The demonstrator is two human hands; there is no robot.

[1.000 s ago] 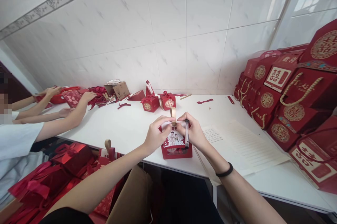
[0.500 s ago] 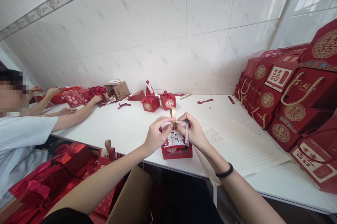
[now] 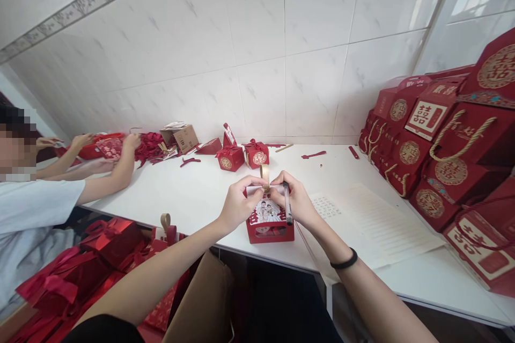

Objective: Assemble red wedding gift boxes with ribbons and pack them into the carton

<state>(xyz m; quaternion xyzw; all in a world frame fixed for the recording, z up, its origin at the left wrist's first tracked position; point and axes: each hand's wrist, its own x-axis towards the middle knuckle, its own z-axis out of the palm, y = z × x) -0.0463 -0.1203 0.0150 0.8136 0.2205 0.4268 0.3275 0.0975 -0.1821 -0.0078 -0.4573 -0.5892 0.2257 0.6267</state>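
A red gift box with a window and a white cartoon-couple panel stands at the front edge of the white table. From its top rises a gold ribbon loop. My left hand pinches the base of this loop from the left. On the right side, my right hand presses its thumb and fingers at the same base while also holding a black-and-clear pen, which points down beside the box. The fingertips of both hands nearly meet.
Red gift boxes are piled at the right, beside paper sheets. Two small red boxes stand near the wall. More red boxes lie lower left. A person works at the far left.
My hands stay at the ribbon's base, and the pen has tilted slightly. At the left, the other person's near hand has drawn back from the ribbon pile and risen.
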